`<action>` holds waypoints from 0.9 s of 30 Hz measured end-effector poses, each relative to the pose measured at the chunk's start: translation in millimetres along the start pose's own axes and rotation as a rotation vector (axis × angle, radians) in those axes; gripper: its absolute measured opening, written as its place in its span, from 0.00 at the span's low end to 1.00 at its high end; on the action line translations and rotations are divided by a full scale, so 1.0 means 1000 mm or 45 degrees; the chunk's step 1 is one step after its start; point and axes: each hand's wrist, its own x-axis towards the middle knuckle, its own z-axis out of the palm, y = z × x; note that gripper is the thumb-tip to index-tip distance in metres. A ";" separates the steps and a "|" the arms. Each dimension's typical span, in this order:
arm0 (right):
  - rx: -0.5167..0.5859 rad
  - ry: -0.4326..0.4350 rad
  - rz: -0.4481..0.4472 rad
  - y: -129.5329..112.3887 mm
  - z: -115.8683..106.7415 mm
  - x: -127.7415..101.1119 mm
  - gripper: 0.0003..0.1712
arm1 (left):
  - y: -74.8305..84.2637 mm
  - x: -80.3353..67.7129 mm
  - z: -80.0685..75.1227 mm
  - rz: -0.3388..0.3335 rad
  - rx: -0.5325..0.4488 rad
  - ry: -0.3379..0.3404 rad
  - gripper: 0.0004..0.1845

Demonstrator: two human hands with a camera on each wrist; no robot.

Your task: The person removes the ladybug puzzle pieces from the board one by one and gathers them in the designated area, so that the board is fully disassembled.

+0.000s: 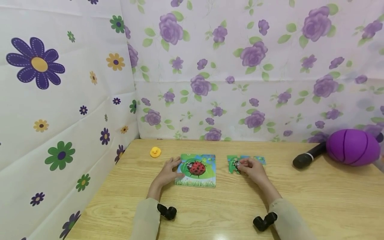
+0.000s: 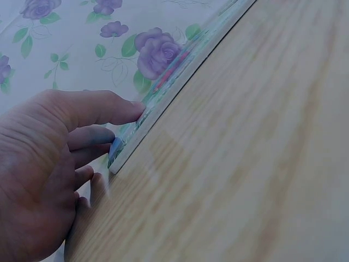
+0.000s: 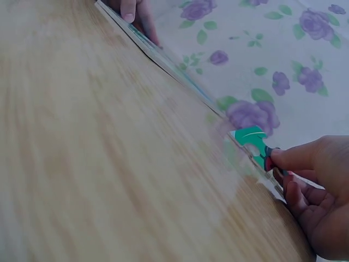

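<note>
The left hand [image 1: 168,173] lies on the wooden table [image 1: 210,213] with fingers spread and straight, its fingertips [image 2: 133,109] touching the left edge of the ladybird puzzle board [image 1: 196,170]. Just right of the board, the right hand [image 1: 253,168] pinches a green puzzle piece [image 3: 252,143] from a small cluster of loose pieces [image 1: 244,161]. A little yellow duck [image 1: 155,152] sits far left of the board. Well to the right lie a black microphone [image 1: 307,156] and, touching it, a purple ball [image 1: 352,147]. Flowered cloth [image 1: 240,66] walls the table's far and left sides.
</note>
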 end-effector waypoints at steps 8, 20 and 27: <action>-0.081 -0.011 -0.043 0.000 0.003 0.002 0.15 | 0.001 -0.001 -0.001 -0.022 -0.021 0.002 0.40; -0.128 -0.022 -0.042 -0.003 0.002 0.000 0.16 | -0.001 0.002 -0.001 -0.023 -0.010 -0.007 0.40; -0.138 0.001 -0.026 -0.001 0.004 0.000 0.15 | 0.000 0.000 0.000 -0.019 -0.015 -0.011 0.40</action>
